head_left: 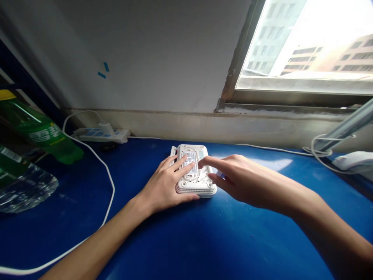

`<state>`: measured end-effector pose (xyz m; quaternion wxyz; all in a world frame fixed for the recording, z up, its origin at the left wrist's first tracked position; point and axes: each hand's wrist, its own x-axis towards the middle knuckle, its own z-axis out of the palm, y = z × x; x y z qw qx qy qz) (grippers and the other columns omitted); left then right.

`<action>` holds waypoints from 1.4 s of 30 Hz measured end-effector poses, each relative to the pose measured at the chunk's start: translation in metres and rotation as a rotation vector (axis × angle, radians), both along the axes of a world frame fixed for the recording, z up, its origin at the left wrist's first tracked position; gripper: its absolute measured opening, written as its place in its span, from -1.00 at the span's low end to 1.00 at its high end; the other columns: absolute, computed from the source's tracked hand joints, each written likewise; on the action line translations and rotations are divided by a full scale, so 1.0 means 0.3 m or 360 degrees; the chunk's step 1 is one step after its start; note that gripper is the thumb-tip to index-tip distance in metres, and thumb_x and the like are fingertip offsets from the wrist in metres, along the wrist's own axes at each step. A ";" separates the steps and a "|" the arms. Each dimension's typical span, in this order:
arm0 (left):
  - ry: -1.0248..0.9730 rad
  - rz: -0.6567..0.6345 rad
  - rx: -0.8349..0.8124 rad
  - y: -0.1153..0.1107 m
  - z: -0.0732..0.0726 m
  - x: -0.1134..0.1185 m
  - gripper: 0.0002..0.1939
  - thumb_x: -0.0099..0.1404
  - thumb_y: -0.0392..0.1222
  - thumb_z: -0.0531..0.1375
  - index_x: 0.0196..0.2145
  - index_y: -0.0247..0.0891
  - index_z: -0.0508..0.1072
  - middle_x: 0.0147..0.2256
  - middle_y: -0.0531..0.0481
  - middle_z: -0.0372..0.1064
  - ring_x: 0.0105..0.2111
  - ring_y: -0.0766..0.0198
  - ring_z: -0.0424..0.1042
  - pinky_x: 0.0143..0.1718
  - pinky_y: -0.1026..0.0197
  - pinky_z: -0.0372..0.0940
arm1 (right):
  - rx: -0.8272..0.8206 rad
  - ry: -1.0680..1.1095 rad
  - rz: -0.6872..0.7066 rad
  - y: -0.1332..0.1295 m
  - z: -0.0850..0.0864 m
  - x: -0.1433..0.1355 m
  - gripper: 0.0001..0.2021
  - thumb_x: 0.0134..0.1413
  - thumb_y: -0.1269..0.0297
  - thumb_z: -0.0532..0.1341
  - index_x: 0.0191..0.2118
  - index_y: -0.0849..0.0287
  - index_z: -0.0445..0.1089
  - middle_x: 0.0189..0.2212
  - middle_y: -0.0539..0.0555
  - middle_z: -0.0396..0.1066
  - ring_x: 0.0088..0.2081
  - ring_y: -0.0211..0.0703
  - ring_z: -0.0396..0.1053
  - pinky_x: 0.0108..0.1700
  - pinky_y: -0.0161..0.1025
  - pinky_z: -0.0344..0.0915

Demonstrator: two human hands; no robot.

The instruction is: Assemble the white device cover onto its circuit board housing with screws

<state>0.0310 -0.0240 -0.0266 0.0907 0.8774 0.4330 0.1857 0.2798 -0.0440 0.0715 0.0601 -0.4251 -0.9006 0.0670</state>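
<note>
A white router (201,188) lies on the blue tabletop with its vented, labelled underside facing up. Its corners carry round feet, and a white bar that looks like a folded antenna (173,151) runs along its left side. My left hand (164,182) rests over the router's left part, fingers spread on the underside and thumb along the near edge. From the right, my right hand (233,177) reaches over the router's right edge. Its index finger is bent down at the vented surface, with the thumb apart below it; the other fingers are mostly hidden.
A white power strip (101,135) with a plug in it sits by the wall, a dark round object (108,146) before it. A white cable (109,175) curves down the left side. Green bottle (43,130) and clear bottle (32,186) stand left; a metal pole (344,126) rises right.
</note>
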 end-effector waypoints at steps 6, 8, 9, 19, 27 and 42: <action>0.0051 0.0005 -0.0016 -0.001 0.011 0.004 -0.02 0.18 0.50 0.26 0.40 -0.07 0.28 0.44 -0.12 0.04 0.41 -0.29 0.05 0.39 -0.33 0.04 | -0.0034 0.0005 -0.0007 -0.007 0.005 -0.006 -0.77 0.35 0.35 0.19 0.06 -0.03 0.30 -0.49 -0.10 0.36 -0.58 -0.30 0.12 -0.56 -0.32 -0.12; 0.0072 0.0006 -0.0027 -0.002 0.015 0.005 -0.01 0.19 0.50 0.25 0.41 -0.06 0.26 0.45 -0.12 0.02 0.42 -0.28 0.04 0.40 -0.32 0.03 | 0.0047 0.0008 -0.0071 -0.008 -0.004 -0.016 -0.86 0.36 0.32 0.19 -0.02 0.02 0.33 -0.52 -0.09 0.35 -0.58 -0.30 0.10 -0.55 -0.30 -0.13; 0.0079 0.0006 -0.0029 -0.002 0.017 0.005 -0.01 0.19 0.50 0.25 0.41 -0.06 0.25 0.45 -0.12 0.02 0.42 -0.28 0.03 0.40 -0.31 0.02 | 0.0093 0.0001 -0.0122 -0.008 -0.010 -0.023 -0.92 0.36 0.29 0.20 -0.07 0.05 0.34 -0.53 -0.09 0.35 -0.59 -0.30 0.11 -0.54 -0.29 -0.14; 0.0066 -0.0018 -0.0010 -0.002 0.013 0.004 -0.02 0.20 0.51 0.23 0.42 -0.04 0.24 0.45 -0.16 0.01 0.43 -0.26 0.02 0.40 -0.30 0.01 | 0.0106 -0.0061 -0.0065 -0.009 -0.020 -0.035 -0.82 0.35 0.38 0.17 0.00 0.06 0.23 -0.59 -0.12 0.24 -0.62 -0.27 0.08 -0.54 -0.25 -0.25; 0.0054 -0.0013 -0.0029 -0.003 0.018 0.002 -0.02 0.19 0.51 0.24 0.41 -0.04 0.26 0.46 -0.13 0.00 0.43 -0.27 0.01 0.42 -0.28 0.00 | -0.0012 0.0002 0.0062 0.007 0.002 -0.017 -0.82 0.31 0.45 0.17 -0.06 0.05 0.25 -0.49 -0.09 0.35 -0.58 -0.33 0.15 -0.54 -0.31 -0.16; 0.0065 -0.0008 -0.0037 -0.002 0.016 0.002 -0.02 0.20 0.50 0.24 0.43 0.01 0.20 0.47 -0.09 -0.03 0.43 -0.28 0.00 0.41 -0.29 0.00 | -0.0084 0.0131 -0.0325 0.008 -0.022 -0.035 -0.76 0.36 0.33 0.17 0.09 0.05 0.29 -0.56 -0.10 0.38 -0.65 -0.31 0.25 -0.56 -0.35 -0.13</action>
